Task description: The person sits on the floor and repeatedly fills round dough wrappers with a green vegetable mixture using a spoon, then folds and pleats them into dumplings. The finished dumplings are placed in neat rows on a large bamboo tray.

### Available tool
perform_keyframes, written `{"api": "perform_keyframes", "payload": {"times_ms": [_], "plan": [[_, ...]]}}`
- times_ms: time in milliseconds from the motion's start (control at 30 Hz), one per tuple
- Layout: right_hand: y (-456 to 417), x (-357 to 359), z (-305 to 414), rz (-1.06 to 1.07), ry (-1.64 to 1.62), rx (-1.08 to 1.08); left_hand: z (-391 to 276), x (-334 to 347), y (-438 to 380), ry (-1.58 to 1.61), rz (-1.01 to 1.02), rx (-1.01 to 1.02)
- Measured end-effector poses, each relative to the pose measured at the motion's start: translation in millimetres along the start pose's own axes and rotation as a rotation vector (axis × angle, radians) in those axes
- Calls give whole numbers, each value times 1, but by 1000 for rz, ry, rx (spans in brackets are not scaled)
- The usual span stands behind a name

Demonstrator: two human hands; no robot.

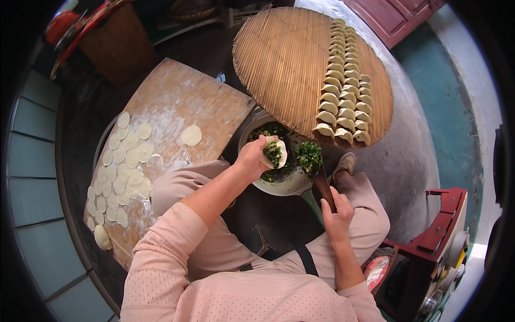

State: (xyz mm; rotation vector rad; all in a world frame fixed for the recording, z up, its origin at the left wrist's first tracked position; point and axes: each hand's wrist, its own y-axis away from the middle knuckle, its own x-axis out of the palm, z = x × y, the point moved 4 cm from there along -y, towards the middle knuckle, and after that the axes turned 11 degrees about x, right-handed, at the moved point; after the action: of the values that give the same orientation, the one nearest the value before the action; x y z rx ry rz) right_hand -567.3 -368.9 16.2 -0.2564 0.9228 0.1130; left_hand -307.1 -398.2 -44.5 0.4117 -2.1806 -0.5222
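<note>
Over the pan, my left hand [251, 158] holds a round dumpling wrapper [283, 154] with chopped green filling [272, 154] on it. My right hand [338, 213] grips the dark handle of a wooden spatula [323, 186]. A heap of green filling [309, 157] sits at the spatula's far end and hides its blade. Beneath both hands is a white-lined pan [277, 189] with a green handle [312, 205]. More chopped filling [268, 129] lies inside the pan, partly hidden by the left hand and the wrapper.
To the left, a floured wooden board [161, 94] carries many flat wrappers [130, 159] and a dough lump [103, 237]. A round reed tray [277, 56] with rows of folded dumplings [337, 80] overlaps the pan's far side. A red wooden stool [440, 225] stands at right.
</note>
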Motion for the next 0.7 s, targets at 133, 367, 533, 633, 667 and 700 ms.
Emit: {"api": "perform_keyframes", "payload": {"times_ms": [133, 367, 533, 633, 667, 700], "plan": [[9, -4, 24, 3, -41, -84, -2, -7, -7, 45, -62, 71], [9, 10, 48, -36, 65, -194, 0, -4, -2, 9, -123, 88], [10, 12, 33, -65, 191, -154, -5, -13, -8, 125, -140, 210], [8, 25, 16, -15, 203, -48, -7, -6, -3, 114, -133, 193], [8, 34, 7, 55, 209, 28, -5, -4, -2, 115, -112, 169], [6, 43, 1, 113, 231, 64, -4, -3, -1, 114, -91, 149]]}}
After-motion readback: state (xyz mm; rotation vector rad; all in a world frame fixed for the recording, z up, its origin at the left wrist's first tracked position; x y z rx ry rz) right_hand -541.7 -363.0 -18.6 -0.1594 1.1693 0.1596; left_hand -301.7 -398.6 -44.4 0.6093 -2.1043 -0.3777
